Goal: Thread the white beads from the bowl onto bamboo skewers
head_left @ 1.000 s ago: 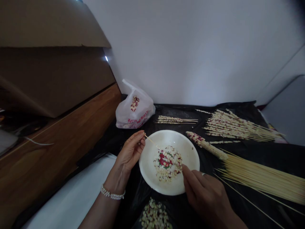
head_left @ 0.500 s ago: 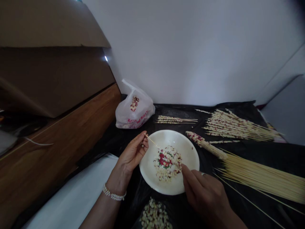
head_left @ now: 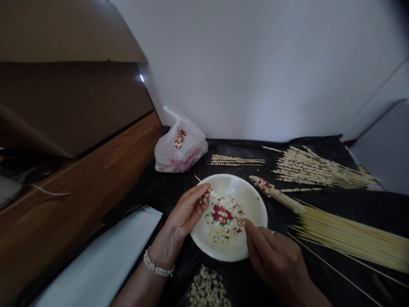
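Observation:
A thin bamboo skewer (head_left: 200, 180) slants over the bowl, its bare tip pointing up and left. My left hand (head_left: 191, 208) pinches it a little below the tip, fingers closed; cream kernels show on it just past the fingertips. At the bowl's right rim, my right hand (head_left: 275, 251) is closed around what appears to be the skewer's lower end, mostly hidden by the fingers. Beneath lies a white bowl (head_left: 255, 213) with a red flower pattern at its bottom. Loose cream and dark-red corn kernels (head_left: 223, 234) are scattered in it, blending with those on the skewer.
Threaded skewers lie in a small group (head_left: 226, 160) behind the bowl and a larger fan (head_left: 306, 168) at right. A corn cob (head_left: 277, 194) rests on bare skewers (head_left: 351, 238). A plastic bag (head_left: 182, 147), a kernel heap (head_left: 209, 290) and a cardboard box (head_left: 73, 98) surround the workspace.
My left hand has slid down along the skewer, rightward from its tip, leaving the tip bare. The skewer and my right hand have hardly moved.

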`<state>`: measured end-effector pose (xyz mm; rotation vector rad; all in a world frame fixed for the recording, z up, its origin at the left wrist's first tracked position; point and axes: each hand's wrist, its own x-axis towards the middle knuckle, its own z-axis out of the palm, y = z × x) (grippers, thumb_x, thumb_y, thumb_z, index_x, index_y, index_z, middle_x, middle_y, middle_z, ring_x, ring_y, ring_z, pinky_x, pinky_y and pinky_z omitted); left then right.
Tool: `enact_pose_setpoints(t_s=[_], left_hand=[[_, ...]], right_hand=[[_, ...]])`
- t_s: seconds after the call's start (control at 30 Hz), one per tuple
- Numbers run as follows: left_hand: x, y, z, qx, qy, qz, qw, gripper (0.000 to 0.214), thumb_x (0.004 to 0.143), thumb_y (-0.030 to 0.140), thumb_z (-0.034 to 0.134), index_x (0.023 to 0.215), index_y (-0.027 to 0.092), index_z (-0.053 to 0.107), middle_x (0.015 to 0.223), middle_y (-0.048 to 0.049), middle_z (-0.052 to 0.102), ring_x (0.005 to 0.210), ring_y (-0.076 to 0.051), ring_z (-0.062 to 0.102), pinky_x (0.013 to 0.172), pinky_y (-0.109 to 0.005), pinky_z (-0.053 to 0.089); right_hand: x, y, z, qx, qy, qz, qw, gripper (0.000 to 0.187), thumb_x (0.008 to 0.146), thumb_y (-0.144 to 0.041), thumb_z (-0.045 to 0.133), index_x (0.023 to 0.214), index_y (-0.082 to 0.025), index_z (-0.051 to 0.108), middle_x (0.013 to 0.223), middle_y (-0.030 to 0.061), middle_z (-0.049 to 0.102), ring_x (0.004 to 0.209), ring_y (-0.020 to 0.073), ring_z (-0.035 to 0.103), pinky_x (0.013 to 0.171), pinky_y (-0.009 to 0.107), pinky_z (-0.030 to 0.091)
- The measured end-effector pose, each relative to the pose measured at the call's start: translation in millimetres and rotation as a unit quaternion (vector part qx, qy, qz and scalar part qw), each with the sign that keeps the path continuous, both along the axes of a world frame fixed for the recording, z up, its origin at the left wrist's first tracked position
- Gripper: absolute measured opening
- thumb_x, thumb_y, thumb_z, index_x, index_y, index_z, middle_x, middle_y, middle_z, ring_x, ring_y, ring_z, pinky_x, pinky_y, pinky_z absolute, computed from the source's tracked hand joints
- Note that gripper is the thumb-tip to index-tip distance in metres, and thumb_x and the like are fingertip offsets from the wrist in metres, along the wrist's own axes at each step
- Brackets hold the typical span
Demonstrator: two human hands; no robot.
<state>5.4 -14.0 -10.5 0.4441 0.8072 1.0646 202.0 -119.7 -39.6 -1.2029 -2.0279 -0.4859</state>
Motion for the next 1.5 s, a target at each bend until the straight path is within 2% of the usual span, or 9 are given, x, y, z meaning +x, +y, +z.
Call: enact_pose_setpoints(t_s=[0.17, 0.37, 0.47, 0.6, 0.77, 0.93, 1.07, 1.23, 1.5], left_hand=[[8.4, -5.7, -1.0, -0.005, 0.037, -0.024, 0.999, 0.014, 0.07, 0.015, 0.078, 0.081, 0.008, 0.072, 0.067, -0.002, 0.061, 0.059, -0.004, 0.056, 0.054, -0.011, 0.047], [8.9, -6.0, -6.2, 0.01, 0.043, -0.021, 0.999, 0.012, 0.078, 0.02, 0.073, 0.081, 0.009, 0.071, 0.068, -0.0029, 0.063, 0.06, -0.005, 0.057, 0.057, -0.012, 0.05], [8.0, -4.3, -6.7, -0.001, 0.008, -0.012, 1.0, 0.009, 0.082, 0.011, 0.063, 0.086, 0.01, 0.07, 0.081, -0.0062, 0.068, 0.074, -0.01, 0.065, 0.074, -0.019, 0.055], [4.5, -2.8, -6.2, -0.005, -0.013, -0.05, 0.999, 0.041, 0.069, -0.013, 0.048, 0.099, 0.007, 0.068, 0.104, -0.0118, 0.069, 0.103, -0.018, 0.065, 0.099, -0.028, 0.048], [1.9, -2.2, -10.9, 0.017, -0.005, -0.058, 0.998, 0.043, 0.072, -0.012, 0.049, 0.108, 0.006, 0.065, 0.115, -0.0161, 0.067, 0.119, -0.023, 0.058, 0.108, -0.032, 0.041], [4.2, -2.5, -9.7, 0.017, -0.008, -0.043, 0.999, 0.034, 0.083, -0.003, 0.05, 0.115, 0.004, 0.059, 0.116, -0.022, 0.067, 0.116, -0.025, 0.061, 0.099, -0.03, 0.049], [7.8, -4.1, -4.3, 0.004, -0.01, -0.004, 1.0, 0.02, 0.089, 0.002, 0.049, 0.106, 0.003, 0.06, 0.104, -0.0228, 0.07, 0.097, -0.022, 0.07, 0.084, -0.026, 0.057], [12.0, -6.2, -0.9, -0.014, 0.001, 0.011, 1.0, 0.017, 0.091, 0.003, 0.047, 0.091, 0.002, 0.064, 0.088, -0.018, 0.072, 0.068, -0.012, 0.07, 0.064, -0.017, 0.058], [1.3, 3.1, 3.3, 0.024, -0.015, -0.04, 0.999, 0.012, 0.081, 0.0, 0.064, 0.09, 0.007, 0.067, 0.068, -0.0032, 0.065, 0.052, -0.004, 0.06, 0.049, -0.008, 0.049]], right_hand=[[0.5, 1.0, 0.8, 0.002, 0.005, -0.011, 1.0, 0.022, 0.091, -0.007, 0.049, 0.101, -0.002, 0.068, 0.056, 0.0042, 0.063, 0.045, 0.0148, 0.058, 0.044, 0.031, 0.035], [1.7, 3.6, -0.5, -0.006, 0.005, -0.021, 1.0, 0.022, 0.092, -0.009, 0.05, 0.101, -0.003, 0.069, 0.057, 0.0041, 0.064, 0.049, 0.0155, 0.061, 0.046, 0.031, 0.036], [5.0, 6.4, -2.2, -0.003, 0.005, -0.036, 0.999, 0.022, 0.093, -0.011, 0.049, 0.1, -0.005, 0.069, 0.059, 0.0046, 0.065, 0.05, 0.0155, 0.062, 0.047, 0.031, 0.036], [9.8, 10.0, -5.0, 0.007, -0.007, -0.054, 0.998, 0.021, 0.094, -0.013, 0.051, 0.099, -0.006, 0.069, 0.062, 0.0047, 0.067, 0.05, 0.0147, 0.062, 0.047, 0.03, 0.036], [12.3, 12.0, -8.8, 0.009, -0.013, -0.068, 0.998, 0.023, 0.095, -0.014, 0.048, 0.1, -0.008, 0.069, 0.064, 0.0038, 0.068, 0.051, 0.0131, 0.061, 0.049, 0.029, 0.037], [16.2, 13.3, -8.8, 0.016, -0.018, -0.072, 0.997, 0.022, 0.094, -0.016, 0.05, 0.1, -0.009, 0.07, 0.063, 0.0033, 0.067, 0.052, 0.012, 0.059, 0.05, 0.027, 0.037], [18.9, 13.0, -8.6, 0.015, -0.035, -0.077, 0.996, 0.023, 0.093, -0.016, 0.05, 0.102, -0.009, 0.07, 0.065, 0.0042, 0.067, 0.055, 0.0122, 0.059, 0.053, 0.026, 0.038], [20.9, 14.5, -12.1, 0.043, -0.048, -0.089, 0.994, 0.025, 0.091, -0.014, 0.05, 0.103, -0.007, 0.071, 0.064, 0.0048, 0.065, 0.053, 0.0129, 0.055, 0.052, 0.026, 0.037], [24.8, 19.0, -17.0, 0.076, -0.059, -0.092, 0.991, 0.026, 0.091, -0.013, 0.049, 0.104, -0.007, 0.07, 0.067, 0.0053, 0.066, 0.057, 0.0133, 0.056, 0.055, 0.025, 0.039]])
